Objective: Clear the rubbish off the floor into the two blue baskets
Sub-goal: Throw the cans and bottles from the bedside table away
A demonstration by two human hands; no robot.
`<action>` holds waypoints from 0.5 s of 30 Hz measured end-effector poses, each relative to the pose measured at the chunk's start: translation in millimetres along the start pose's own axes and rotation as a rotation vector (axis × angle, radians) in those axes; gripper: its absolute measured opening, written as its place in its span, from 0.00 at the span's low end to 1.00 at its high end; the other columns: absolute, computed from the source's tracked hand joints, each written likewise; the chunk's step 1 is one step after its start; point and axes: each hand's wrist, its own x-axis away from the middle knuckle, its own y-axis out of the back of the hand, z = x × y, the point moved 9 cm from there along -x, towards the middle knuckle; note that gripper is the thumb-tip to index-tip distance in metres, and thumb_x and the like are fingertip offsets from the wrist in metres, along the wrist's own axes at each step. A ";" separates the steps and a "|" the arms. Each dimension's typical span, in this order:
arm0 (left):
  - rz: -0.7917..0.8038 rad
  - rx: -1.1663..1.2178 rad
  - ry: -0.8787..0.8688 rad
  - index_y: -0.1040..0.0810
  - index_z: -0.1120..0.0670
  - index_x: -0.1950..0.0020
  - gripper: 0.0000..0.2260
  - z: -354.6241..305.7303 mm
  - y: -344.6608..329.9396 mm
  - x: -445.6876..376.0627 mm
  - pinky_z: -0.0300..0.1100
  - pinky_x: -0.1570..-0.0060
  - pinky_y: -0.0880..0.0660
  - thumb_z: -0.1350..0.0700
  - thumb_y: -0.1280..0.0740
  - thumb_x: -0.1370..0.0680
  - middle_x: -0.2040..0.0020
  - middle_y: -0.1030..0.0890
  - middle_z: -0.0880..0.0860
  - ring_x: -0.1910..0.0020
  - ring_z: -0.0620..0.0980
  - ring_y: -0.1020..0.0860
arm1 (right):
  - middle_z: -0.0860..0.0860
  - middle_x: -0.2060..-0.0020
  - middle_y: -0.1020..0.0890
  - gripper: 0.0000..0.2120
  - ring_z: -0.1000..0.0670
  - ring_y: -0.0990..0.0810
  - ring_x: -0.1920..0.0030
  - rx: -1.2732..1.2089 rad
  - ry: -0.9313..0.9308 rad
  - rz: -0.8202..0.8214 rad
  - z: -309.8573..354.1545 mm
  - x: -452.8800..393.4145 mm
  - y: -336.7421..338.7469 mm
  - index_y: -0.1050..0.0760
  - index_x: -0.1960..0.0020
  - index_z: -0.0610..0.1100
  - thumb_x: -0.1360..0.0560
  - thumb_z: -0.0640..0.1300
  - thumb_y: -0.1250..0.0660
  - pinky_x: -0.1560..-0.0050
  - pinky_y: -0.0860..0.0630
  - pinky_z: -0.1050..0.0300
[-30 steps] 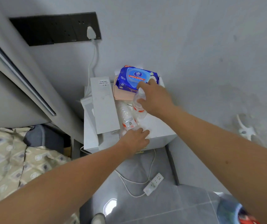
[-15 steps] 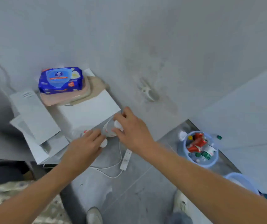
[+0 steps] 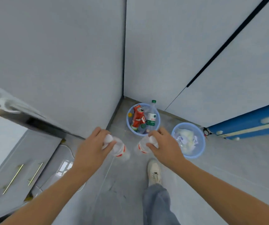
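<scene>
Bottles were held one in each hand: our left hand [image 3: 92,147] gripped the left bottle [image 3: 120,147] by its cap end, our right hand [image 3: 163,147] the right bottle [image 3: 142,146] likewise. Both long axes slanted downward. The bottle basket [image 3: 158,127] stood on the floor just ahead, nearer the right grip; we judged that drop shorter.

Even, bright, diffuse light fills the room; shadows are faint and soft. A pale glare patch shines on the floor tile [image 3: 64,166] near left. Wide-angle distortion bends the wall lines at the edges. Motion blur smears the far-left side, and detail stays soft throughout.
</scene>
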 end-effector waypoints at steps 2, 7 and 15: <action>-0.016 0.034 0.049 0.23 0.47 0.49 0.08 -11.6 -26.2 -34.8 0.45 0.60 0.26 0.46 0.28 0.23 0.52 0.26 0.43 0.61 0.48 0.23 | 0.50 0.48 0.27 0.12 0.45 0.23 0.51 -0.005 -0.043 -0.001 -42.2 -20.2 3.1 0.25 0.43 0.48 0.25 0.48 0.29 0.56 0.26 0.51; -0.005 0.035 0.119 0.21 0.50 0.49 0.10 -23.2 -94.1 -123.3 0.44 0.60 0.29 0.45 0.27 0.24 0.53 0.23 0.47 0.59 0.50 0.23 | 0.49 0.48 0.28 0.14 0.43 0.23 0.53 -0.033 -0.090 0.023 -123.4 -99.0 -4.0 0.25 0.41 0.46 0.24 0.49 0.29 0.57 0.29 0.51; 0.105 -0.111 0.171 0.21 0.52 0.42 0.15 -18.4 -197.0 -232.2 0.46 0.55 0.25 0.44 0.30 0.22 0.48 0.22 0.52 0.51 0.55 0.21 | 0.49 0.49 0.28 0.12 0.43 0.23 0.54 -0.062 -0.031 0.141 -186.7 -217.1 -44.5 0.25 0.44 0.48 0.25 0.50 0.29 0.53 0.25 0.50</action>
